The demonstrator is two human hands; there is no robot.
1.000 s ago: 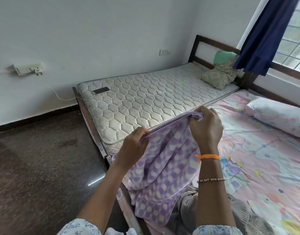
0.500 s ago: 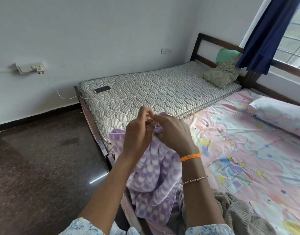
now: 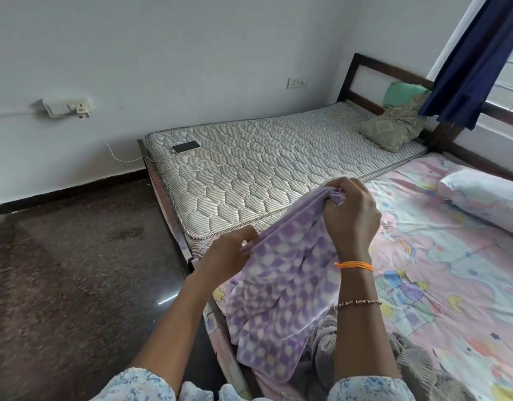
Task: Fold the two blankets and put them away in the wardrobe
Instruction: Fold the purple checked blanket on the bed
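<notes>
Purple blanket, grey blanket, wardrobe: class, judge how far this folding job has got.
Done: nothing looks finished. In hand: the right hand grips the purple blanket by a bunched edge, the left hand pinches it lower; it hangs loose. Left: fold it, then the grey blanket heaped on the bed. No wardrobe in view.

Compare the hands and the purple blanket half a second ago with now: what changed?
The hands have drawn apart. The right hand carried its bunched corner of the purple blanket up and right; the left hand slid down-left along the edge, stretching it. Both still grip the blanket. The grey blanket still lies on the bed; the phone is unmoved.
</notes>
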